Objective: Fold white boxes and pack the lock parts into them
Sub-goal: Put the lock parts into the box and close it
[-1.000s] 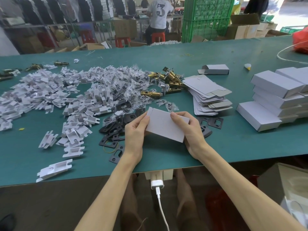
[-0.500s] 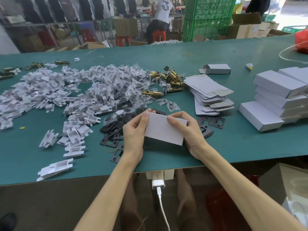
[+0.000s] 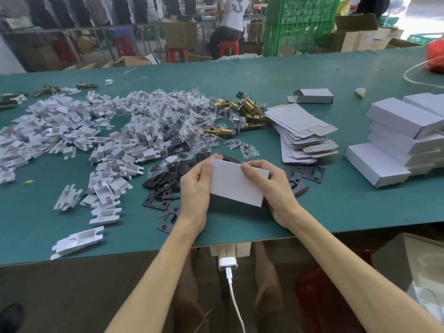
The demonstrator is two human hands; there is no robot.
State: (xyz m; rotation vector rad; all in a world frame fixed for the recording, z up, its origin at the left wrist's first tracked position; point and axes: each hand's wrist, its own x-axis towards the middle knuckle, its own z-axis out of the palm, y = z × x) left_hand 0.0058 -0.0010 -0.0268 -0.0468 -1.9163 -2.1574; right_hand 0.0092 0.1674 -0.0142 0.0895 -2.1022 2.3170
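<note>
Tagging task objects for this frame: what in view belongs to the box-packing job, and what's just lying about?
Job: held white box; flat box blanks; brass latches; black plates; white plastic inserts; stacked closed boxes.
Lying about: rubber bands; red bag; charger; green crates.

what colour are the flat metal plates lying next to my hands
Black. The flat metal plates lie on the green table, clearest in the head view.

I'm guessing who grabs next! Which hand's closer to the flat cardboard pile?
Right. The right hand is left of the flat cardboard pile, nearer the person; the left hand is farther, across the white box.
</note>
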